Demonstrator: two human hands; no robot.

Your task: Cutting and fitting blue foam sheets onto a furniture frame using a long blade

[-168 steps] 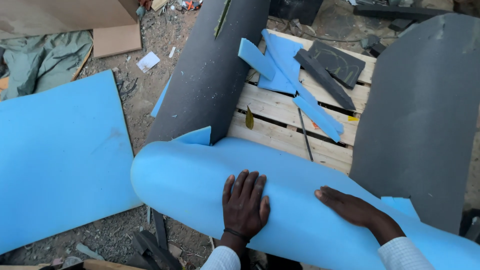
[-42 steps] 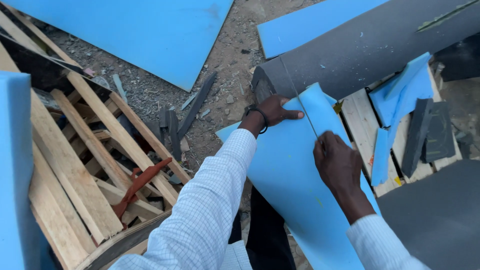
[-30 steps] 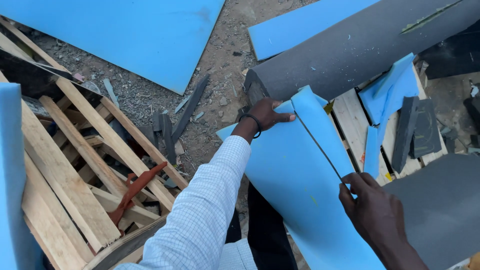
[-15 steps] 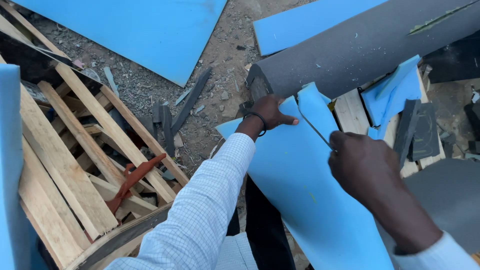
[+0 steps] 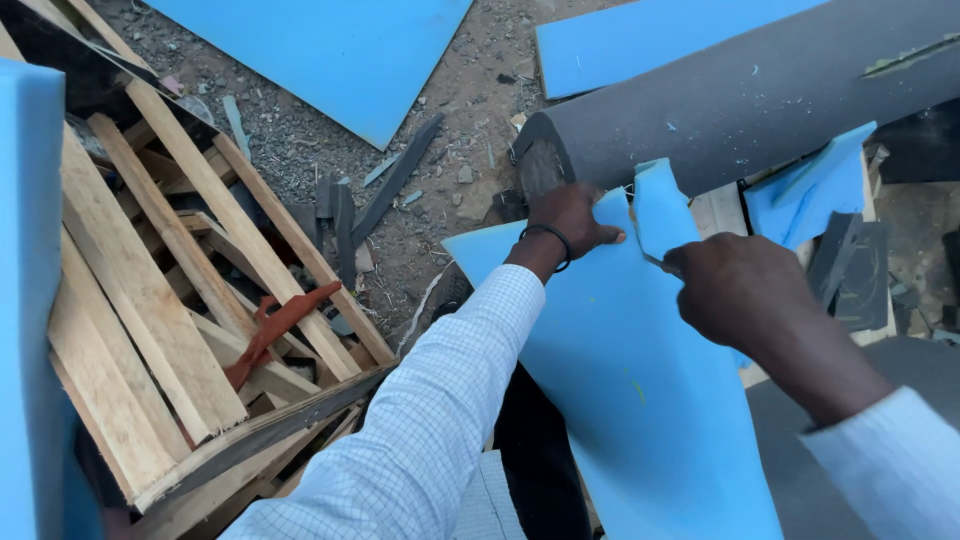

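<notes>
Left hand (image 5: 568, 218) is pinching the far edge of the blue foam sheet (image 5: 620, 400), which runs from centre frame down toward 5 o'clock. Right hand (image 5: 735, 290) is a closed fist at the slit near the top; it probably holds a blade, but I can't tell since the fingers hide it. The narrow strip (image 5: 662, 205) stands up at 1 o'clock, beside the dark grey roll (image 5: 760, 100). My take: keep the sheet taut, cut along one straight line, and keep the left thumb clear of the cut path.
</notes>
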